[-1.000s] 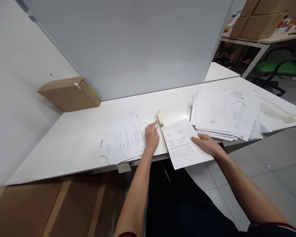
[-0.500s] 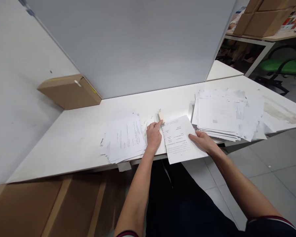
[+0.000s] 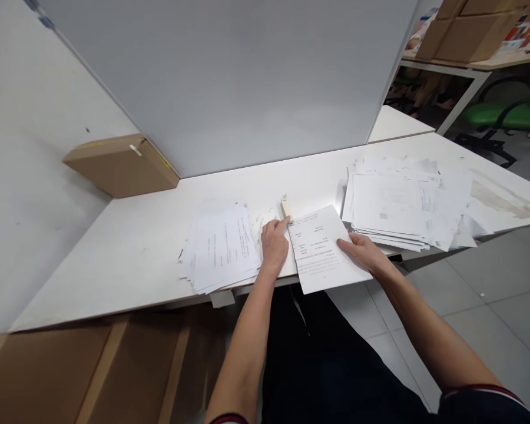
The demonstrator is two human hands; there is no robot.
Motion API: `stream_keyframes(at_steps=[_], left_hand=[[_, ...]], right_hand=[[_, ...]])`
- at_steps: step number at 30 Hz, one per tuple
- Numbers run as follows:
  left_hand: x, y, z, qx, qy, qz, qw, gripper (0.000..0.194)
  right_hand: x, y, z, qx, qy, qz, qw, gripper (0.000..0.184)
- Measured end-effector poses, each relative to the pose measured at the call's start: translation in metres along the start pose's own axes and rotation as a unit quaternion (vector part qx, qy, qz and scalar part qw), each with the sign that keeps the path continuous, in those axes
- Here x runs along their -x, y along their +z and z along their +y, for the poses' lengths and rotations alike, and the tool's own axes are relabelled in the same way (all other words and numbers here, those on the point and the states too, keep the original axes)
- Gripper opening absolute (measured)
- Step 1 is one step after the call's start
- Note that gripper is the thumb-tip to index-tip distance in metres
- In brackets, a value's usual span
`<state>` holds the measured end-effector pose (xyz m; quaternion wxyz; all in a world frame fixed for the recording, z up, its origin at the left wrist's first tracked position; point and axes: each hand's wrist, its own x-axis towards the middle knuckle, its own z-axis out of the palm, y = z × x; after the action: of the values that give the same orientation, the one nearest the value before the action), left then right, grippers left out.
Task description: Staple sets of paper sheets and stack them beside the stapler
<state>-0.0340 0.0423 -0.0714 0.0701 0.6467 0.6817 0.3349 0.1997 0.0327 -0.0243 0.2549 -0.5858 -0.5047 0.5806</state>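
Printed paper [image 3: 320,259], 1 or more sheets, lies tilted at the desk's front edge, its near end overhanging. The right hand [image 3: 365,253] pinches its right side, thumb uppermost. Its upper-left corner meets a small cream block [image 3: 285,208]; the left hand [image 3: 274,244] extends 1 finger to the block's near end, though whether it grips cannot be told. Progress, as judged: the corner is aligned with the block; any change to the paper is indiscernible, the fingertip partly obscuring the contact. Outward, 2 loose piles flank it: left stack [image 3: 223,247] and larger right pile [image 3: 386,203]. Behind stands a grey panel [image 3: 247,82], bounding the white desk [image 3: 115,253].
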Motion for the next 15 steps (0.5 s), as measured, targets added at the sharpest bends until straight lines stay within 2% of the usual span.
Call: stream_keyframes(at_steps=[10, 15], left_hand=[[0.001, 0.0, 0.001, -0.004, 0.002, -0.005, 1.0, 0.063], [0.001, -0.001, 0.0, -0.006, 0.01, 0.0, 1.0, 0.064]], right_hand=[[-0.001, 0.0, 0.001, -0.01, -0.001, -0.001, 1.0, 0.021], [0.01, -0.011, 0.004, -0.054, -0.003, -0.007, 0.998, 0.031]])
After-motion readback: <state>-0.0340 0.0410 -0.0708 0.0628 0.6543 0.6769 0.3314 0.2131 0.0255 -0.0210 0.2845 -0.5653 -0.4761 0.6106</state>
